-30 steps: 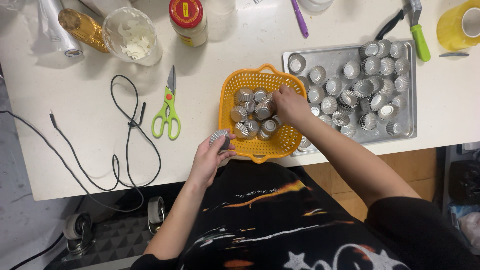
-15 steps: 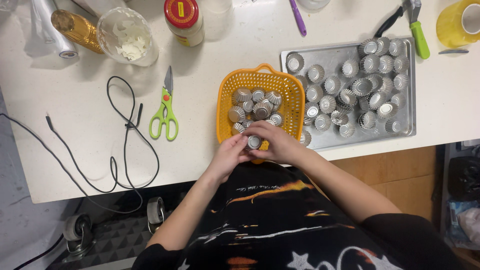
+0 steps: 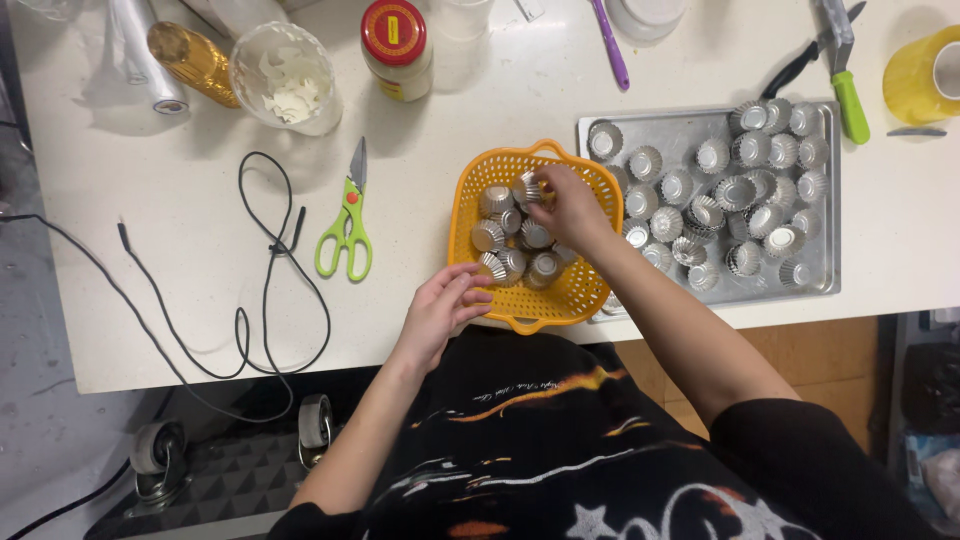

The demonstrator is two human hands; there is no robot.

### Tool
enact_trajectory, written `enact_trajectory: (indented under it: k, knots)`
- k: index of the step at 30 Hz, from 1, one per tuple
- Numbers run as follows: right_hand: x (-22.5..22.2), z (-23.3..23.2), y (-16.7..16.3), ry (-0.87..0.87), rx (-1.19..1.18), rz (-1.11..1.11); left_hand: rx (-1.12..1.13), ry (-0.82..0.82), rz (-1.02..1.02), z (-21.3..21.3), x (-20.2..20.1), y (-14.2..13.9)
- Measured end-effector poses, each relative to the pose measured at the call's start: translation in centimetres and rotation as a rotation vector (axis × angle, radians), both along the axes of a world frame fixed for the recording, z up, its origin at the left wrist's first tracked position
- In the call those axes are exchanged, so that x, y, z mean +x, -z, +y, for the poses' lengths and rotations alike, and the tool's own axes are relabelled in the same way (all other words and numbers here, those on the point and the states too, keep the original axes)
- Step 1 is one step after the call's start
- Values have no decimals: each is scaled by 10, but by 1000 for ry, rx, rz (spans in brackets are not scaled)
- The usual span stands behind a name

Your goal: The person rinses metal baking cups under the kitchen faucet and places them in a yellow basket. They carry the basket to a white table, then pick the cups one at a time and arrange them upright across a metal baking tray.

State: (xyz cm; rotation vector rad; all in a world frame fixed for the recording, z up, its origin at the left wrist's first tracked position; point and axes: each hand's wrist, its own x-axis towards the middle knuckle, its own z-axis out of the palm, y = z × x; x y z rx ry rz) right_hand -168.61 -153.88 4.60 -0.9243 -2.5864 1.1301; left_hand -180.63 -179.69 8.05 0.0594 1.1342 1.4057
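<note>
the right hand (image 3: 570, 205) pinches a fluted tin cup (image 3: 527, 188) over the orange basket (image 3: 590, 285); left hand (image 3: 445, 305) loosely open beside it.

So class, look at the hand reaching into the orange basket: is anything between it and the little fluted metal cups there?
Nothing visible. The right hand is already inside the orange basket, its fingers on a fluted metal cup at the top of the pile. The left hand rests at the basket's near rim, to the side and out of the way.

A white table (image 3: 150, 300) stands over a grey floor (image 3: 40, 440), evenly lit.
</note>
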Motion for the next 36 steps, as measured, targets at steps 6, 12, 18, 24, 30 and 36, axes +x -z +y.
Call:
enact_trajectory:
  k: [6, 12, 18, 24, 30, 36]
  knots:
    - [14, -3, -7, -101, 442, -43, -32, -6, 14, -3, 3, 5]
    - [41, 1, -29, 17, 355, 99, -26, 0, 12, 1, 9, 2]
    - [139, 29, -41, 468, 100, 195, -77, 16, 15, 12, 20, 2]
    - [236, 65, -24, 622, 65, 138, -37, 26, 71, 41, 46, 8]
    - [287, 106, -10, 403, 531, -127, -57, 35, 80, 78, 92, -1]
    - [259, 145, -4, 341, 440, -77, -84, 11, 96, 100, 138, -5]
